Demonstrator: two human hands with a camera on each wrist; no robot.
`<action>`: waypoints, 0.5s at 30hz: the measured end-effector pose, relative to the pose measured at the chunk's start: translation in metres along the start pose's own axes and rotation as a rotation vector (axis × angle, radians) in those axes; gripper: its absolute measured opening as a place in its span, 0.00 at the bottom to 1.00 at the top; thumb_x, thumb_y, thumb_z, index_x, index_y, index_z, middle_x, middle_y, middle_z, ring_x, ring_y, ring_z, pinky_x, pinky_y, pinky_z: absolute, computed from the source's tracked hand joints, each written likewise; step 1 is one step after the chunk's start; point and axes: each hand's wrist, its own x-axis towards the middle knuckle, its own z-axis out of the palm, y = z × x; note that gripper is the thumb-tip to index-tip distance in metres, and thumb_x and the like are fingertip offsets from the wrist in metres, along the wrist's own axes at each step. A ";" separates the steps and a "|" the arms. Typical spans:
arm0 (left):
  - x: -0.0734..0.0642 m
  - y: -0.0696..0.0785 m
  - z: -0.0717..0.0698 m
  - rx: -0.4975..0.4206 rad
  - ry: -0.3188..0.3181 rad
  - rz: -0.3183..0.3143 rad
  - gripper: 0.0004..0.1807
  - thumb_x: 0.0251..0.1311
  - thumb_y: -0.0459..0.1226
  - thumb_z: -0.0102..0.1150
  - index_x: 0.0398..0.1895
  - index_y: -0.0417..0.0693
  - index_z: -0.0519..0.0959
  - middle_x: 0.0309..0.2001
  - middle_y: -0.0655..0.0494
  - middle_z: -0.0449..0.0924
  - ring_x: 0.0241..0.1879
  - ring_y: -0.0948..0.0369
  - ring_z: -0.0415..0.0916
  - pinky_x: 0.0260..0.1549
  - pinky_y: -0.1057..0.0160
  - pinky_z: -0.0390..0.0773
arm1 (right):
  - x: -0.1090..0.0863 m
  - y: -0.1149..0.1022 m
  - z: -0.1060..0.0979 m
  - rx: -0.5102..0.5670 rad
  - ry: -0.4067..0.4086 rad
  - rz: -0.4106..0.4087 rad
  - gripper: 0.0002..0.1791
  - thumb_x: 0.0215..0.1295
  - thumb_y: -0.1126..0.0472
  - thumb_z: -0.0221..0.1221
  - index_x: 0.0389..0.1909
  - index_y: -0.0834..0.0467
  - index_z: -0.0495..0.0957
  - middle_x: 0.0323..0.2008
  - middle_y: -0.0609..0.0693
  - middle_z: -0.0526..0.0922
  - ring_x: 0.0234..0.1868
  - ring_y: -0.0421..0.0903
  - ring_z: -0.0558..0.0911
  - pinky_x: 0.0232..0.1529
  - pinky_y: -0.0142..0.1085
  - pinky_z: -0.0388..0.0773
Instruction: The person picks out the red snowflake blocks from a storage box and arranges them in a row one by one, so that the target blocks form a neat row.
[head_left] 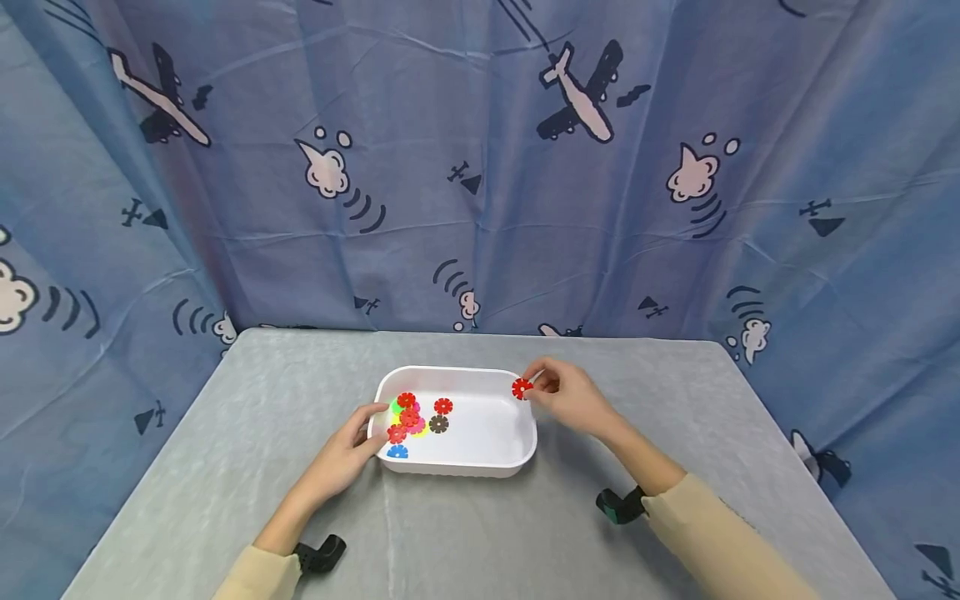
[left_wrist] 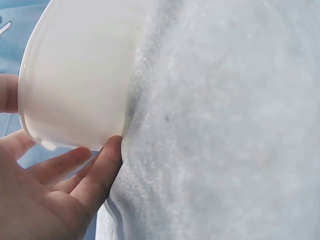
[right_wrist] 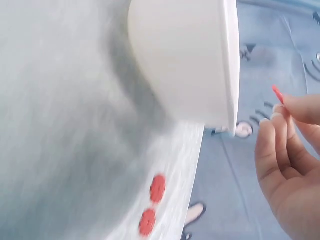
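A white plastic tray (head_left: 480,429) stands on the table, with several notched plastic discs gathered towards its left end. Red, pink, yellow and green discs overlap there; a blue disc (head_left: 397,452), a brown disc (head_left: 438,424) and a red one (head_left: 443,406) lie around them. My left hand (head_left: 347,450) grips the tray's left end, thumb at the rim and fingers against the outer wall (left_wrist: 80,85). Over the tray's right end, my right hand (head_left: 566,396) pinches a red notched disc (head_left: 522,388) between thumb and fingertips, seen edge-on in the right wrist view.
Two red discs (right_wrist: 157,188) lie on the grey cloth-covered table (head_left: 480,542) beyond the tray's right side in the right wrist view; my right hand seems to hide them in the head view. A blue patterned curtain (head_left: 420,167) hangs behind the table.
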 end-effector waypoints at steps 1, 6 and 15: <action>0.000 0.000 0.000 -0.001 -0.001 0.000 0.26 0.74 0.36 0.54 0.73 0.48 0.66 0.74 0.39 0.62 0.70 0.38 0.64 0.66 0.39 0.65 | -0.001 0.004 -0.004 0.000 0.012 0.000 0.10 0.65 0.68 0.65 0.46 0.60 0.80 0.30 0.51 0.82 0.29 0.46 0.78 0.30 0.37 0.76; 0.000 -0.001 0.000 -0.001 -0.005 -0.003 0.26 0.74 0.37 0.54 0.73 0.48 0.66 0.75 0.38 0.61 0.71 0.38 0.63 0.67 0.39 0.64 | -0.010 0.027 -0.027 -0.002 0.069 0.010 0.10 0.66 0.67 0.63 0.47 0.61 0.79 0.32 0.57 0.84 0.29 0.47 0.79 0.29 0.37 0.77; 0.001 -0.002 -0.001 0.009 0.001 0.000 0.25 0.75 0.37 0.54 0.73 0.49 0.66 0.74 0.38 0.61 0.70 0.38 0.64 0.66 0.39 0.65 | -0.021 0.069 -0.061 -0.054 0.119 0.077 0.11 0.70 0.67 0.60 0.51 0.63 0.78 0.36 0.59 0.83 0.33 0.51 0.79 0.30 0.37 0.78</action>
